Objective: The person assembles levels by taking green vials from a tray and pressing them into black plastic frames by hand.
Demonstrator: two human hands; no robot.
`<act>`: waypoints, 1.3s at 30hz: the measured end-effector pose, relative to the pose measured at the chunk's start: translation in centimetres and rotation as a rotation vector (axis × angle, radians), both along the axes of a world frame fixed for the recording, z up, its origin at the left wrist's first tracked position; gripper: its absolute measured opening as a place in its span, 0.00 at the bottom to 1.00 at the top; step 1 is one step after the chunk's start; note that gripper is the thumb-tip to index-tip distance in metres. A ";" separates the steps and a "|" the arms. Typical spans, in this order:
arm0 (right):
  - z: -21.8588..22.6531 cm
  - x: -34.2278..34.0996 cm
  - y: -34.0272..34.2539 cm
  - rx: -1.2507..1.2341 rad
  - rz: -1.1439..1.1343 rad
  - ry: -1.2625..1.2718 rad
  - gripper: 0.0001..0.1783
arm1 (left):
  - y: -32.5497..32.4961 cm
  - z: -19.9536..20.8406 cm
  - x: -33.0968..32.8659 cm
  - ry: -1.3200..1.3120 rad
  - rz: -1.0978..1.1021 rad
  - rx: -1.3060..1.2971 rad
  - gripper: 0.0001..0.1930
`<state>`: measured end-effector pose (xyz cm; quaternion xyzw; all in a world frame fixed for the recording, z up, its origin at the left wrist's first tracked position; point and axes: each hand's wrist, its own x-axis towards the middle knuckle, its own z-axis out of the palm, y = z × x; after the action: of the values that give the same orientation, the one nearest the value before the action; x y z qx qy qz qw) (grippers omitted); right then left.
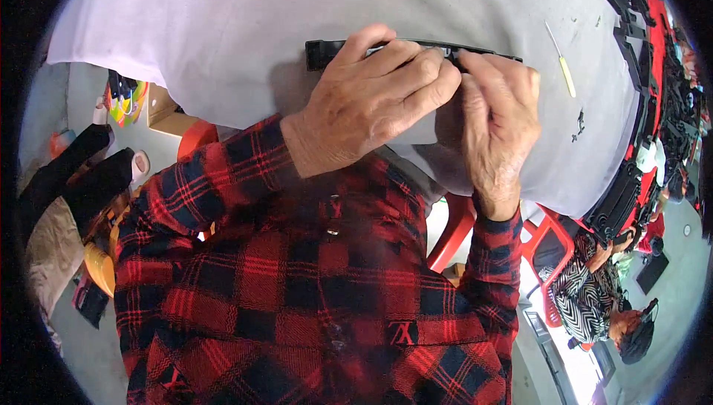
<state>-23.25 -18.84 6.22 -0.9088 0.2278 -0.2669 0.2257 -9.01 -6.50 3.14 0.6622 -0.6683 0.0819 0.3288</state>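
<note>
A long, narrow black plastic part (pixel 321 54) lies crosswise on the white-covered table in front of me. My left hand (pixel 379 93) reaches over its left and middle stretch, fingers curled and closed on it. At its right end my right hand (pixel 501 104) pinches with thumb and fingers against the part. Whether some smaller piece sits between those fingertips is hidden. To the right of that hand lies a thin tool with a pale yellow handle and a metal shaft (pixel 566 74). Small black scraps (pixel 579 124) rest below the tool.
Many black plastic parts (pixel 620 197) are piled along the table's right side over something red. A red chair (pixel 549 245) stands at the lower right, near a seated person in a patterned top (pixel 587 294). At the left are a cardboard box (pixel 167 112) and another person's dark-clad legs (pixel 89 175).
</note>
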 end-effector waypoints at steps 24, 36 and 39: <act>1.1 2.8 -4.5 0.600 0.050 0.251 0.06 | -0.2 0.1 -0.8 -0.008 0.049 -0.027 0.18; 1.4 2.7 -5.1 0.782 0.113 0.255 0.02 | -0.2 0.2 -1.1 0.004 0.066 -0.022 0.17; 1.3 2.7 -5.1 0.766 0.118 0.253 0.02 | -0.1 0.4 -1.0 0.020 0.053 -0.011 0.17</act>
<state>-20.54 -23.91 7.53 -0.7961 0.2841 -0.0351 0.5332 -10.03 -6.59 3.50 0.6786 -0.6468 0.0878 0.3369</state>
